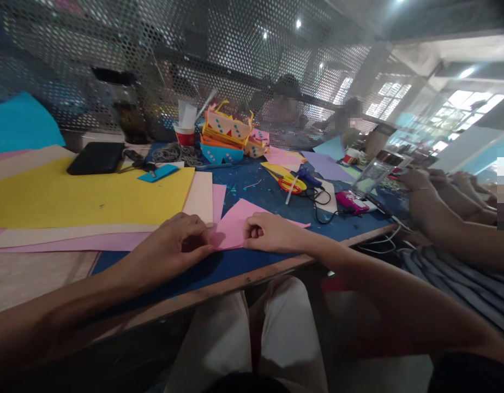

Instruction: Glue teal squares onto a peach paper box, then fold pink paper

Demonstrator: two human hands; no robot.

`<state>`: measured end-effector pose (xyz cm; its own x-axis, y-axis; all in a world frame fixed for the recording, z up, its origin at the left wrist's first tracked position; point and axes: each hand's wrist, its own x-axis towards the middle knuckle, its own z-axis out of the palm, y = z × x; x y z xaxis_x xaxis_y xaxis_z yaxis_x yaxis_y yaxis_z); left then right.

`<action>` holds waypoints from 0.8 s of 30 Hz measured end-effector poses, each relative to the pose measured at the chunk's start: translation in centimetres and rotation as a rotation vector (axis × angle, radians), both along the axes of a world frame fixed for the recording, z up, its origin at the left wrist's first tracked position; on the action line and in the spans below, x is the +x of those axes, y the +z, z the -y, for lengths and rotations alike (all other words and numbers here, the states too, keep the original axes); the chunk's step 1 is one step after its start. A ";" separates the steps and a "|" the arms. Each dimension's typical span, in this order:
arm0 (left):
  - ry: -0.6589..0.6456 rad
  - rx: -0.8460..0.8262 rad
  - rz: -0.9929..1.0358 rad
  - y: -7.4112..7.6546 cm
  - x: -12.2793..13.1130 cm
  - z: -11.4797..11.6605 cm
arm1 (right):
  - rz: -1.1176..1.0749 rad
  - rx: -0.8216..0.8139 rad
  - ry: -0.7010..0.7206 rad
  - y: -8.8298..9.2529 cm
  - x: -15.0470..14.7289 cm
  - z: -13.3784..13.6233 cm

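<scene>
A pink sheet of paper (235,221) lies on the blue mat (154,273) near the table's front edge. Its left corner is pinched between thumb and fingers of my left hand (182,240). My right hand (266,232) rests on the sheet's front edge with its fingers curled and closed on that edge. Left of the sheet are stacked large papers, a yellow sheet (92,196) on top, with cream and pink ones showing beneath.
Scissors (293,184), a blue glue gun (309,177) with a black cable, and a magenta device (352,202) lie to the right. Behind are folded paper crafts (225,134), a red cup (185,135), a black phone (95,158) and a bottle (129,112). Another person's arm (448,218) is at right.
</scene>
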<state>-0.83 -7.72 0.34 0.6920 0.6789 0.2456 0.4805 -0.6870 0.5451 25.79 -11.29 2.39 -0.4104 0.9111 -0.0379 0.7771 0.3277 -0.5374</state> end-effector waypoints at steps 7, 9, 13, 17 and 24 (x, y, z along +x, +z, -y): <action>-0.096 0.122 0.008 -0.2 -0.3 0.3 | 0.027 -0.003 0.007 0.6 0.0 0.2; -0.130 0.172 -0.018 -0.1 -0.6 0.1 | 0.043 -0.034 0.011 1.2 0.0 0.2; -0.164 0.274 -0.038 0.3 -1.3 -1.2 | 0.055 -0.070 0.038 1.8 0.3 0.2; -0.142 0.386 -0.140 0.4 -2.0 -2.9 | 0.054 -0.073 0.064 1.8 1.1 0.2; -0.077 0.600 -0.268 -0.4 -1.8 -3.8 | 0.026 -0.048 0.073 1.4 1.6 0.3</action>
<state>-2.63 -3.95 -0.08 0.8226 0.4245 0.3783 0.4841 -0.8719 -0.0742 27.41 -11.64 3.84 -0.4737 0.8758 -0.0925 0.7661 0.3580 -0.5338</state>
